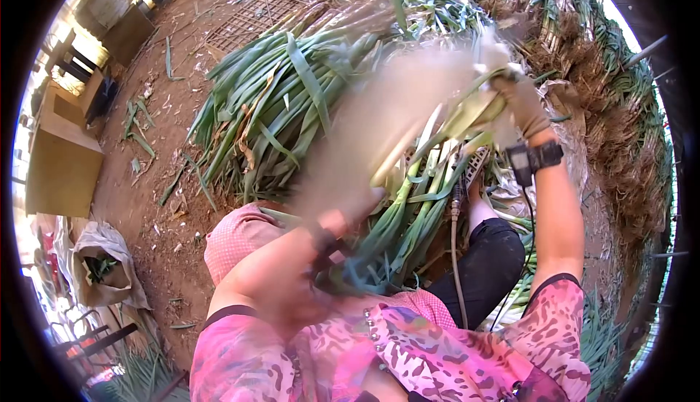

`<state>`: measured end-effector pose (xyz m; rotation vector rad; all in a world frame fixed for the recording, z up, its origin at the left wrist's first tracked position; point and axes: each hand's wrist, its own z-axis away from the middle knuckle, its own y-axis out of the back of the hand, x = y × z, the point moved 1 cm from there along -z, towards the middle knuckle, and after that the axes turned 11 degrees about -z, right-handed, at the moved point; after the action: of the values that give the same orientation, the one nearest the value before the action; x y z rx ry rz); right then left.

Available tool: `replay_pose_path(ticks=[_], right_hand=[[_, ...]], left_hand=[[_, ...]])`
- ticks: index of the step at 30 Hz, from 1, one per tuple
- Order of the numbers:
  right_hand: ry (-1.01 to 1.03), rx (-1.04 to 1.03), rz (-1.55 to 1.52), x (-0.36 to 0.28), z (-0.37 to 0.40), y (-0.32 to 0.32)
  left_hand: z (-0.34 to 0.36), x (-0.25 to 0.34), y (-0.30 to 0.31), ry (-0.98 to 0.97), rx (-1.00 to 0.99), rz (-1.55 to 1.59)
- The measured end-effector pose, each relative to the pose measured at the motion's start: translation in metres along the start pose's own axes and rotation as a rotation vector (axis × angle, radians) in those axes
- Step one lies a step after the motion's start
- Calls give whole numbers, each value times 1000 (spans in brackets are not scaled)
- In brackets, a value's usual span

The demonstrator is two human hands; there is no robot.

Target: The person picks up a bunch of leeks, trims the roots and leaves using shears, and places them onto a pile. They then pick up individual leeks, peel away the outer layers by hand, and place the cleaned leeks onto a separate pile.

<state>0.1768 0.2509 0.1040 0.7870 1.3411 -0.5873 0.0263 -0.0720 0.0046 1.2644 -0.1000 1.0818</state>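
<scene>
**Right hand [519, 99] clamped on a green onion [474, 114]; left hand [356, 205] in motion blur**

Head view. The right hand, gloved, is the farther forward of the two; its fingers are closed about one end of the green onion, whose stalk slants down and leftward from the grip. The left hand is nearer the body; whether its fingers are apart or together cannot be told. A broad pale streak [415, 88], too blurred to identify, spans the space between the hands. Beneath and between them lie further green onions [405, 212], leaves toward the body. A wrist device [536, 157] is strapped just behind the right hand. Below that hand, a hose [455, 249] with a metal fitting [458, 194] passes beside a black-clad knee [488, 256].

Forward and left of the left hand, a large pile of green onions [270, 110] rests on the soil floor [135, 183], near a lattice mat [255, 19]. Behind and left of the same hand is a checked pink cloth [244, 238]; well apart, farther left, stand a cardboard box [62, 172] and a sack [120, 256]. Right of the right hand, a long root-bearing stack [605, 110] runs along the edge.
</scene>
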Motion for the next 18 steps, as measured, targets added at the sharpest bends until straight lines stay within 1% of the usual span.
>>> replay_pose_path(ticks=[2,3,6,8,9,10,12,13,14,15,16,17,18], right_hand=[[72,-220,366,-5,19,-34],[116,-256,487,18,7,-37],[278,-313,705,67,-10,-60],[411,-293,1027,61,-13,-77],[298,-123,1114,55,-13,-74],[361,5,1084,21,3,-75],[303,327,800,15,-29,-25],[251,486,504,20,-44,5],[179,556,444,0,-33,12],[311,502,410,0,-29,31],[136,497,309,1,-25,42],[81,351,256,-2,-4,31],[26,204,200,-4,29,9]], left_hand=[[-1,-2,-5,-8,16,2],[-1,-2,-8,-13,21,-1],[4,4,-8,-16,37,-8],[4,5,-5,0,39,11],[2,4,-3,2,34,22],[0,2,0,-8,16,28],[0,-4,3,-17,-7,35],[0,-7,3,-17,-3,42],[-1,-9,5,-38,23,75],[-3,-11,6,-61,48,108],[-4,-13,7,-101,95,166],[-4,-16,8,-140,141,224],[-17,-22,12,-151,194,207]])
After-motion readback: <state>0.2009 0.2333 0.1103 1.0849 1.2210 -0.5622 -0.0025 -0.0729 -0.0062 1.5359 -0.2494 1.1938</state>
